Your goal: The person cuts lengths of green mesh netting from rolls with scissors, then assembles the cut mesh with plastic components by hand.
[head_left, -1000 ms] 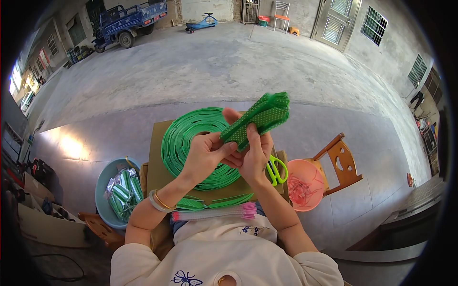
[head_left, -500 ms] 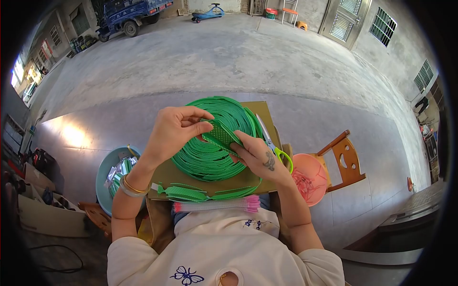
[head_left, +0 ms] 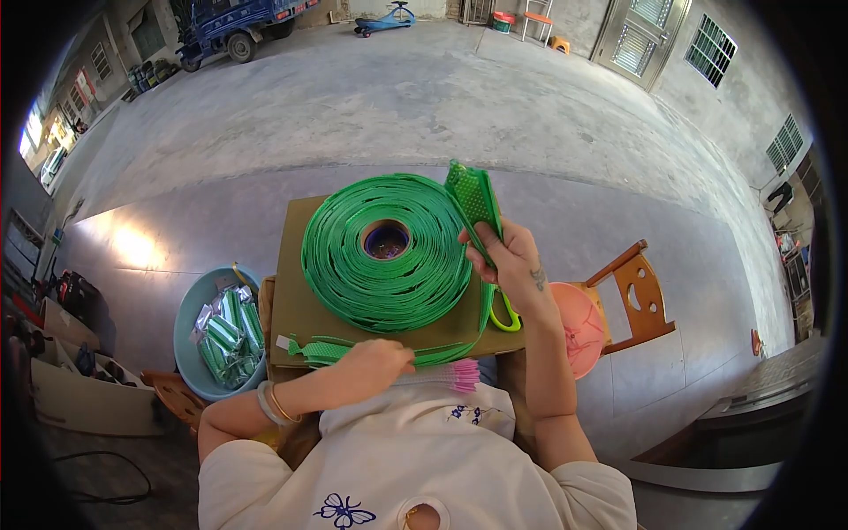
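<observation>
My right hand (head_left: 508,261) is closed around a folded green dotted strip (head_left: 473,194), holding it up beside the large green roll (head_left: 340,274). The roll lies flat, with a hole at its centre. My left hand (head_left: 380,364) is low at the near edge of the brown board (head_left: 291,230), its fingers drawn together; whether anything is in them is hidden. Under and beside it lie a loose green length (head_left: 318,351) and a bundle of thin pink-tipped sticks (head_left: 464,375) on my lap. Scissors with yellow-green handles (head_left: 505,322) are partly covered by my right arm and the strip.
On the left, a blue basin (head_left: 190,353) holds several green-and-silver packets (head_left: 231,336). To the right stand a pink basin (head_left: 583,309) with thin pink pieces and a wooden chair (head_left: 649,296). A blue three-wheeled truck (head_left: 234,31) is parked far off.
My left hand has let go of the green strip and dropped toward my lap. My right hand has lifted the strip up and rightward, uncovering the roll's centre.
</observation>
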`<move>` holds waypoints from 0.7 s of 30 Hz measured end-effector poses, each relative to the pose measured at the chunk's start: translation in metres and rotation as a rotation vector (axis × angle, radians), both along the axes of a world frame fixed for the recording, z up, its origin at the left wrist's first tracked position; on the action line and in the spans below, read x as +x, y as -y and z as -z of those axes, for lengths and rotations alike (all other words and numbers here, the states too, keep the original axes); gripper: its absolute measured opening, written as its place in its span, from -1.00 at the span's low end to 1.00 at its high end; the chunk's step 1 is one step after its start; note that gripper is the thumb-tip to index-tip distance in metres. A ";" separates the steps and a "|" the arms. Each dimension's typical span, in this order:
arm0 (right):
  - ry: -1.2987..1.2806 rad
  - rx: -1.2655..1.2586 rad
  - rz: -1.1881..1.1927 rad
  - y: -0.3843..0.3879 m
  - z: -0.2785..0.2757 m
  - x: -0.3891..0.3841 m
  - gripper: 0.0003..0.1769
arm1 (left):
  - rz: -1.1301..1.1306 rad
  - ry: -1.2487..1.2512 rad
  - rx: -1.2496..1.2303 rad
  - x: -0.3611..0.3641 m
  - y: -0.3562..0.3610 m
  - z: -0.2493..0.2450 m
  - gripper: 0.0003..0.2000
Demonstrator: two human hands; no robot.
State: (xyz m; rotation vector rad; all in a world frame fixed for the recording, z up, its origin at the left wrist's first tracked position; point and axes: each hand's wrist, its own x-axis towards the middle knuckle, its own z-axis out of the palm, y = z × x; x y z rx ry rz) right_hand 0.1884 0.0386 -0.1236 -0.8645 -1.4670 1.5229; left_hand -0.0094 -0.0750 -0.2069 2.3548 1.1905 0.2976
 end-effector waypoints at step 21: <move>-0.021 -0.052 -0.053 0.004 0.005 -0.012 -0.75 | -0.075 -0.050 0.606 -0.017 0.051 0.018 -0.78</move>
